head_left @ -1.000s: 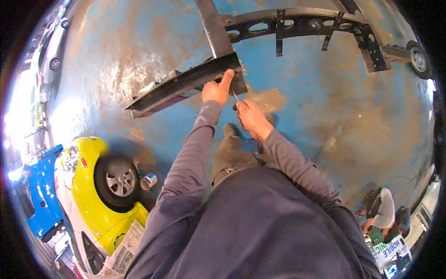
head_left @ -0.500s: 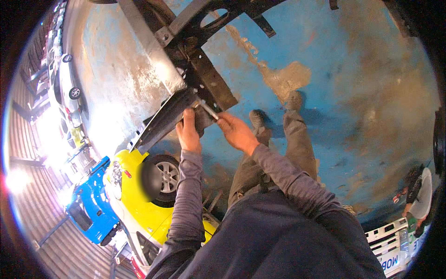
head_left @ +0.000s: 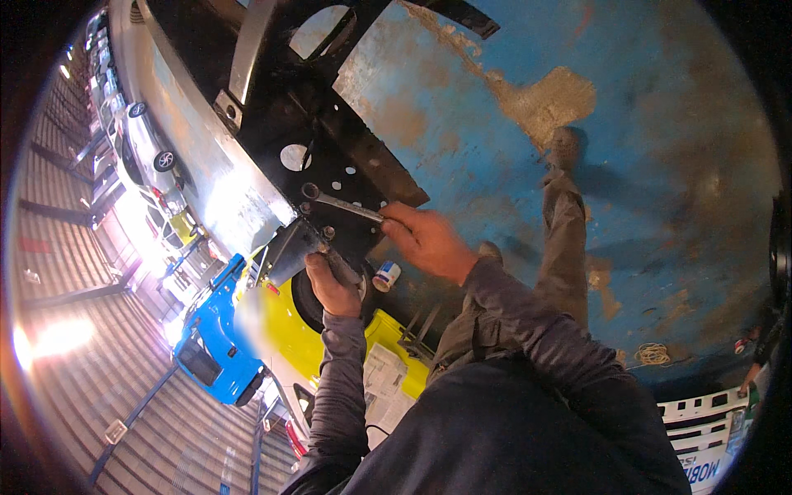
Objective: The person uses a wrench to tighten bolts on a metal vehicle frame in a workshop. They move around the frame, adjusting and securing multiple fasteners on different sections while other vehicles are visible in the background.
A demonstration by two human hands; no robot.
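Observation:
In my right hand [head_left: 433, 243], the fingers are closed on the handle of a silver ring spanner [head_left: 345, 205]. Its ring end lies over a black metal frame [head_left: 289, 115] with several round holes, close to a bolt head [head_left: 328, 233]. My left hand [head_left: 334, 285] is closed round the lower edge of a dark metal bracket [head_left: 293, 247] that meets the frame's corner; its thumb lies on the near face. The fingers behind the bracket are partly hidden.
A white and blue can [head_left: 386, 275] stands beyond my left hand. A yellow car [head_left: 285, 338] with paper sheets [head_left: 386, 371] and a blue vehicle [head_left: 216, 346] are at left. White slatted panels [head_left: 701, 404] and part of another person [head_left: 767, 355] show at lower right.
The spanner's ring end has come away from the bracket corner and now shows over the frame. My left hand has shifted lower along the bracket. The whole view has turned and shifted.

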